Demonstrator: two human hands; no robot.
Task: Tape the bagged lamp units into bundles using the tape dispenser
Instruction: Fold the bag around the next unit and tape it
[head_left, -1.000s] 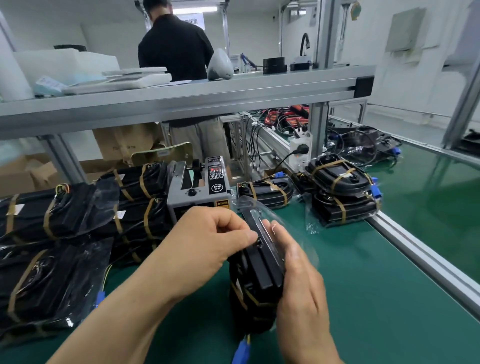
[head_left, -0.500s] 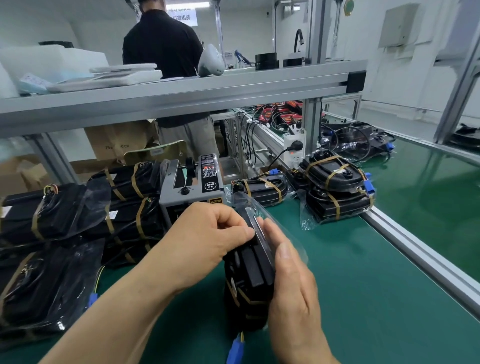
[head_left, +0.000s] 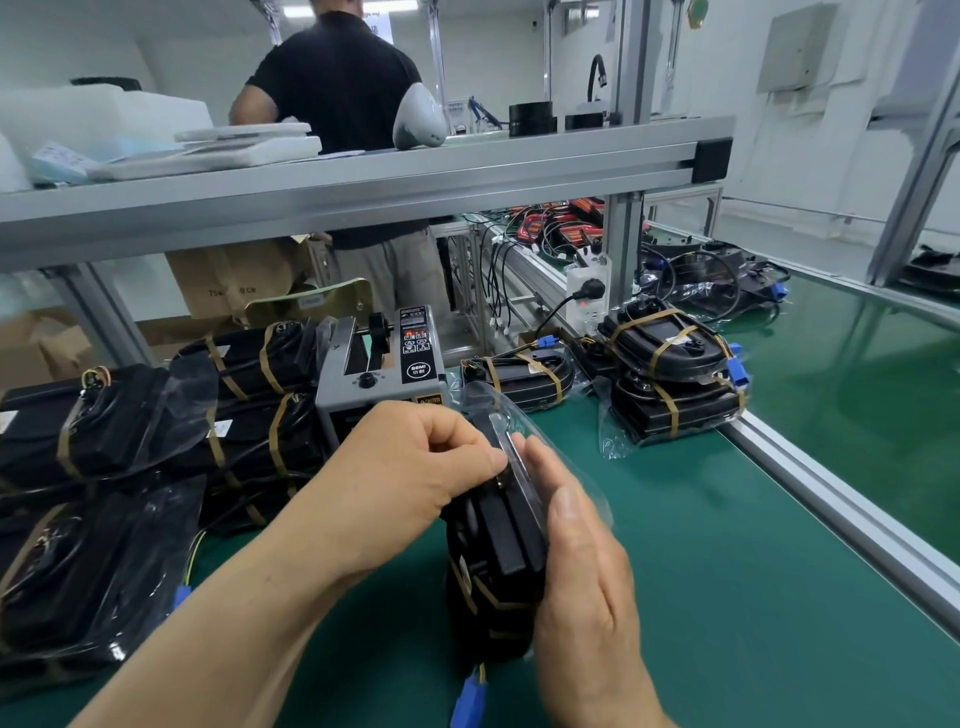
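Observation:
A black lamp unit in a clear bag (head_left: 498, 561) stands on edge on the green mat, with brown tape strips low on it and a blue connector (head_left: 470, 699) hanging below. My left hand (head_left: 405, 478) curls over its top left edge and pinches the bag there. My right hand (head_left: 582, 587) lies flat with straight fingers against the unit's right side. Just behind my hands sits the grey tape dispenser (head_left: 382, 371).
Taped bundles are piled at the left (head_left: 104, 457) and behind the dispenser (head_left: 670, 364). An aluminium rail (head_left: 841, 512) borders the mat on the right. An overhead shelf beam (head_left: 363, 176) crosses the view, and a person in a black shirt (head_left: 343, 93) stands behind it.
My hands and the bagged unit hold almost the same pose; the camera has shifted slightly, and my right hand has slid a little along the unit's side.

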